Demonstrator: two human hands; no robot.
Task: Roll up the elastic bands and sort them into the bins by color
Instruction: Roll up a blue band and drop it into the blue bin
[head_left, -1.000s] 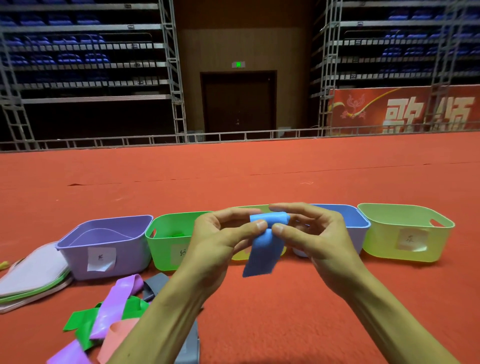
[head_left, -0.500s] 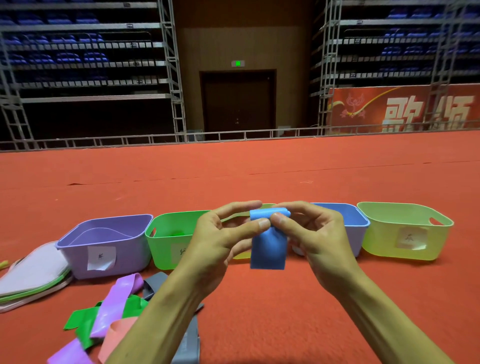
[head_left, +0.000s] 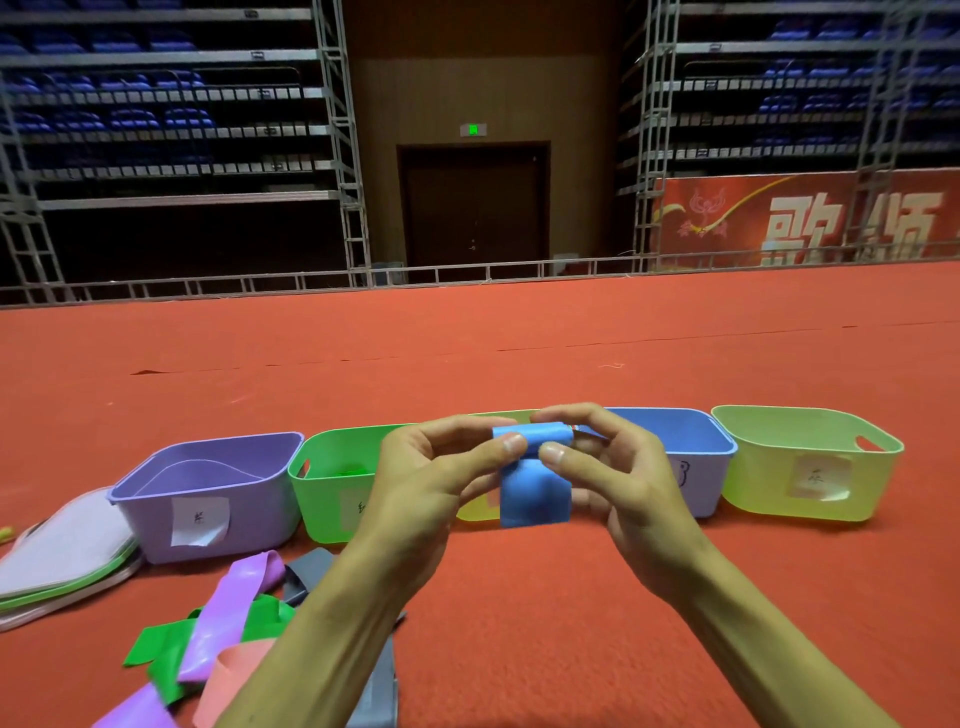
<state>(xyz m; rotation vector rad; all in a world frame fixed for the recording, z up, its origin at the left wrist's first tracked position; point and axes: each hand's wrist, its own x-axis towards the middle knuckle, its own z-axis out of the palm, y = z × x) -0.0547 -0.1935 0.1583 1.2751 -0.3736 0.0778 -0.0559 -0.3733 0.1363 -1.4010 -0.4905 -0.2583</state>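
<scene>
Together, left hand (head_left: 421, 493) and right hand (head_left: 628, 488) pinch the blue band (head_left: 535, 499) — roll in the grip, tail hanging below.

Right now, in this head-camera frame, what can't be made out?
All head view:
- Yellow bin in the middle: mostly hidden behind the left hand, right hand and blue band; contents and label unseen.
- Green bin label: half covered by the left hand.
- Purple bin label: writing too small to read.
- Band pile: cut off by the bottom edge, partly under the left forearm.
</scene>
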